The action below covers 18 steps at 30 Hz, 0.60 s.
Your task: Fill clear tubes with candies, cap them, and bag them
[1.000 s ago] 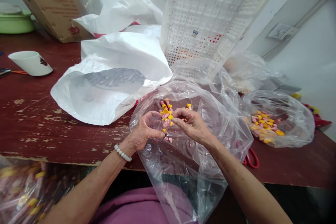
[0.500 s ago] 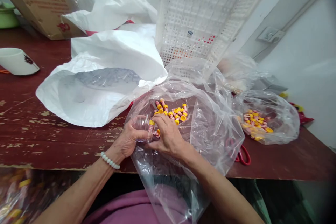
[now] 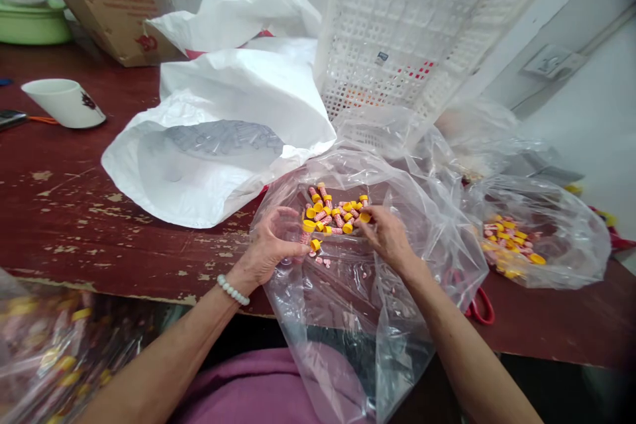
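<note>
My left hand (image 3: 268, 248), with a beaded bracelet at its wrist, is curled round a clear plastic jar (image 3: 289, 233) tipped towards the pile. A yellow-capped tube of pink pieces shows at the jar's mouth. My right hand (image 3: 390, 238) pinches a small yellow-capped tube (image 3: 365, 217) at the right edge of the pile. Several more small tubes of pink pieces with yellow caps (image 3: 332, 213) lie heaped on a large clear plastic bag (image 3: 417, 212). A few loose pink pieces (image 3: 325, 262) are scattered below them.
A white sack (image 3: 218, 192) with clear plastic items in it lies at left. Behind stand a white perforated basket (image 3: 387, 33) and a cardboard box (image 3: 114, 6). At right are red-handled scissors (image 3: 481, 308) and a clear bag (image 3: 586, 238) of yellow-capped tubes. A cup (image 3: 62, 103) sits far left.
My right hand has moved away from the jar, rightward to the edge of the tube pile. My left hand still holds the jar. The whole view has shifted a little.
</note>
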{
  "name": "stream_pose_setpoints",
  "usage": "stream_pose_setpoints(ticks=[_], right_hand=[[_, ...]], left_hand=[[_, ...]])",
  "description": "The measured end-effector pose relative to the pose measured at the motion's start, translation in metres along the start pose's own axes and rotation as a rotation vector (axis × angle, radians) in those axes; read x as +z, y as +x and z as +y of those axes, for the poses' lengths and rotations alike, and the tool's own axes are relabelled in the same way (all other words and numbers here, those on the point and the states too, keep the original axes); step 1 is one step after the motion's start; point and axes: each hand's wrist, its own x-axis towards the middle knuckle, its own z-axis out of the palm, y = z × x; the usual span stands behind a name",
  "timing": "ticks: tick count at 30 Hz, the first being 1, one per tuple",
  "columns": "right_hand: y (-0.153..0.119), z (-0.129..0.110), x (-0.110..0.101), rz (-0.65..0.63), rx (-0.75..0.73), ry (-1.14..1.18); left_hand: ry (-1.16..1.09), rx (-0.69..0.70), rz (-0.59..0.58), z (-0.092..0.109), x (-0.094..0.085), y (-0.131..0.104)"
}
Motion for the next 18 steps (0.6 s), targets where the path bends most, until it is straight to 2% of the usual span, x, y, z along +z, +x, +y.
stream_pose_setpoints(ticks=[2, 5, 7, 10, 13, 16, 18], right_hand=[[-0.001, -0.023, 0.0, 0.114, 0.111, 0.382], [-0.002, -0.065, -0.004, 0.079, 0.207, 0.869], [-0.003, -0.086, -0.004, 0.055, 0.208, 1.001], [-0.004, -0.099, -0.001, 0.067, 0.156, 1.047], [-0.006, -0.095, 0.004, 0.079, 0.105, 1.005], [-0.009, -0.086, 0.002, 0.015, 0.015, 0.792], [-0.012, -0.085, -0.003, -0.035, -0.139, 0.577]], left_hand=[[0.052, 0.037, -0.028, -0.002, 0.004, -0.002], [0.15, 0.118, -0.07, -0.003, 0.008, -0.004], [0.214, 0.172, -0.105, -0.002, 0.009, -0.005], [0.34, 0.203, -0.154, 0.0, 0.01, -0.008], [0.418, 0.196, -0.198, 0.004, 0.011, -0.012], [0.364, 0.177, -0.236, 0.007, 0.012, -0.014], [0.298, 0.117, -0.25, 0.007, 0.014, -0.016]])
